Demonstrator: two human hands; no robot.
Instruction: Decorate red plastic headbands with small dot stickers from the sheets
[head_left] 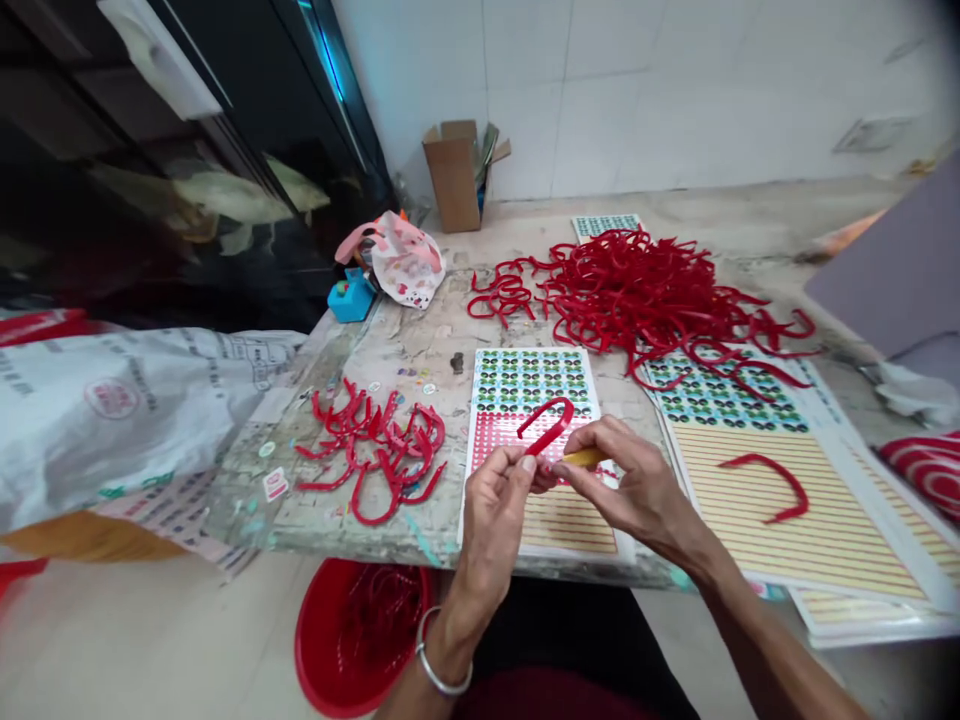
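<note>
My left hand (501, 510) is closed on the near end of a red curved plastic strip (559, 428), whose hooked far end points up and away. A small yellow tool (585, 457) is pinched in my right hand (630, 480), its tip close to the strip's held end; my fingers hide what kind it is. Both hands are nearly touching above a sticker sheet (540, 520) printed with green and blue pictures, red dots and yellow stripes. Another red strip (799, 490) lies on a stack of sheets (825, 540) to the right.
A large heap of red strips (637, 285) lies at the back of the worn table (300, 540), a smaller pile (375, 450) at left. A red bucket (315, 650) stands below. Behind are a cardboard box (454, 180), a blue box (351, 298) and a patterned bag (409, 265).
</note>
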